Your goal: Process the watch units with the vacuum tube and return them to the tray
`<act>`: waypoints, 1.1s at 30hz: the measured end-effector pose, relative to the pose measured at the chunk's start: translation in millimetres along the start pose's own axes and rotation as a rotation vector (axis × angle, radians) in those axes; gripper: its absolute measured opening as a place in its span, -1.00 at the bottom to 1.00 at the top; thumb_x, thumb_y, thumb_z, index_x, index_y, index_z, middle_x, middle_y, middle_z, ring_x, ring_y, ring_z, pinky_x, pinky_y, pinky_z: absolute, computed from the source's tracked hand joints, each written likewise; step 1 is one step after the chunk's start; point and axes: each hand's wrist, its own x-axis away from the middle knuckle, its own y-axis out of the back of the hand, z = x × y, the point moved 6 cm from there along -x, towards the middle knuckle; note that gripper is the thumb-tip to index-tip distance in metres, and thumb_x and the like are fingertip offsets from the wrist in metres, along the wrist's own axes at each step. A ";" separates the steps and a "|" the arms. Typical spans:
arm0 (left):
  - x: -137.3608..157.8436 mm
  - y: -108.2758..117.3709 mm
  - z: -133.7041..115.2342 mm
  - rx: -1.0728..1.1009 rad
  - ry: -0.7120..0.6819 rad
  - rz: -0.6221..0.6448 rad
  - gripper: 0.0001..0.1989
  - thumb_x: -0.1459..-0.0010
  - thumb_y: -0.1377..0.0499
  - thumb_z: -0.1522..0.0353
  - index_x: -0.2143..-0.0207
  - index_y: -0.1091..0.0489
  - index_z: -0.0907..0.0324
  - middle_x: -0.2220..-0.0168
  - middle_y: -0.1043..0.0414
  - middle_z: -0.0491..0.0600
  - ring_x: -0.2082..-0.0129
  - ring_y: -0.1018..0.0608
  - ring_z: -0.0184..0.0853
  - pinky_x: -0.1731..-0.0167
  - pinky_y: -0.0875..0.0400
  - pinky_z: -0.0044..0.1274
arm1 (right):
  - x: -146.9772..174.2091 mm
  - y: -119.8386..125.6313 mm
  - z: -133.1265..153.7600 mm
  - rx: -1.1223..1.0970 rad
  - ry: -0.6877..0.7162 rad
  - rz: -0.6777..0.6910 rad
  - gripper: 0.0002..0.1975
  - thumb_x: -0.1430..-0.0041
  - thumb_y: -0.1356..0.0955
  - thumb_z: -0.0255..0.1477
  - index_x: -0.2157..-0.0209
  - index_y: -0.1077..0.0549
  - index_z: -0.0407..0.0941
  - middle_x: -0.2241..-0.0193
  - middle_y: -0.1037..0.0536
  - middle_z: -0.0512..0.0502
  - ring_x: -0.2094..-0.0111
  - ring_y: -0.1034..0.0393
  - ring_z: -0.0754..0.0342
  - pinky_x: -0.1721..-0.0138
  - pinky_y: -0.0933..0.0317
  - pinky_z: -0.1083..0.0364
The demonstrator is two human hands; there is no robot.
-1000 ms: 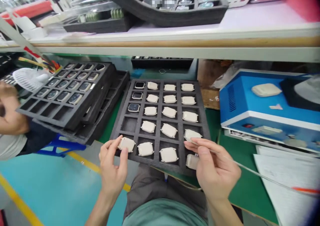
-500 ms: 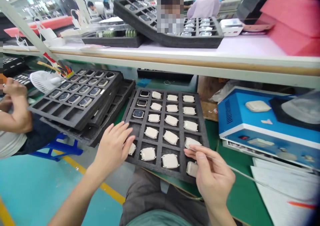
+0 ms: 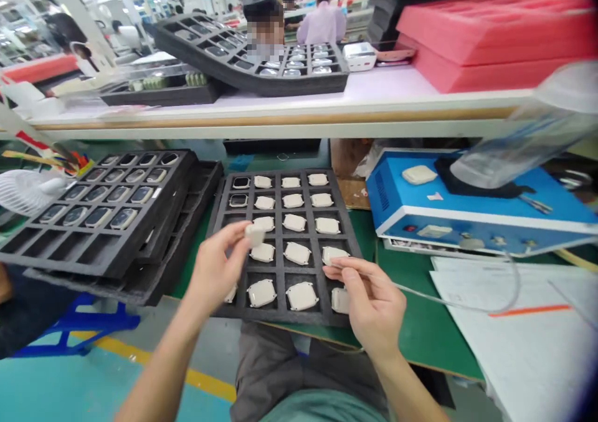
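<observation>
A cream watch case is raised above the left side of a black foam tray, pinched between the thumb and fingers of my left hand. My right hand is closed around a thin pen-like tool, mostly hidden by the fingers. From it a clear tube runs right to a blue machine. The right fingertips hover by a cream case in the tray's right column; touching or not, I cannot tell. Cream cases fill most visible pockets, and two dark-faced ones sit at the back left.
Stacked foam trays with dark-faced watches stand on the left, near a white fan. Papers lie at the right. A shelf crosses overhead, bearing more trays and red foam blocks. Another person sits beyond it.
My left hand has gone from open over the tray's left side to pinching a raised watch case. My right hand keeps its tool over the right column. The view has swung right.
</observation>
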 end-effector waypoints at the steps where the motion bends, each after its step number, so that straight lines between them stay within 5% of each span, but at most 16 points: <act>1: 10.4 -12.5 -7.2 0.197 0.045 -0.018 -0.63 -0.34 -0.15 0.29 -0.09 -0.54 0.26 -0.03 -0.68 0.15 0.01 -0.73 -0.21 -0.01 -0.60 -0.48 | -0.6 -0.7 1.2 -0.011 0.007 -0.004 -0.87 -0.37 -0.44 -0.36 0.21 -0.68 -0.08 0.28 -0.74 -0.11 0.33 -0.72 0.02 0.24 -0.65 0.10; 4: 34.1 -59.0 -29.0 0.605 0.175 0.020 -0.63 -0.29 -0.24 0.26 -0.06 -0.57 0.26 0.01 -0.70 0.13 0.04 -0.74 -0.19 0.01 -0.63 -0.48 | -3.0 -0.9 5.0 -0.032 0.056 -0.032 -0.86 -0.40 -0.42 -0.37 0.19 -0.67 -0.06 0.26 -0.73 -0.12 0.29 -0.71 0.01 0.22 -0.66 0.04; 8: 40.3 -90.5 -46.1 0.711 0.200 0.036 -0.67 -0.22 -0.33 0.28 0.00 -0.60 0.23 0.07 -0.72 0.08 0.10 -0.75 -0.22 0.03 -0.63 -0.49 | -5.5 -0.6 6.2 -0.020 0.140 -0.011 -0.84 -0.42 -0.39 -0.44 0.14 -0.66 -0.03 0.20 -0.73 -0.13 0.15 -0.69 0.00 0.11 -0.63 0.04; 33: 41.9 -89.7 -46.0 0.559 0.118 0.004 -0.75 -0.25 -0.36 0.34 0.01 -0.66 0.08 0.07 -0.73 -0.04 0.15 -0.75 -0.26 0.12 -0.65 -0.55 | -7.2 1.7 6.6 -0.028 0.129 0.047 -0.75 -0.39 -0.38 -0.58 0.08 -0.66 0.01 0.14 -0.73 -0.08 0.07 -0.67 0.03 0.00 -0.57 0.07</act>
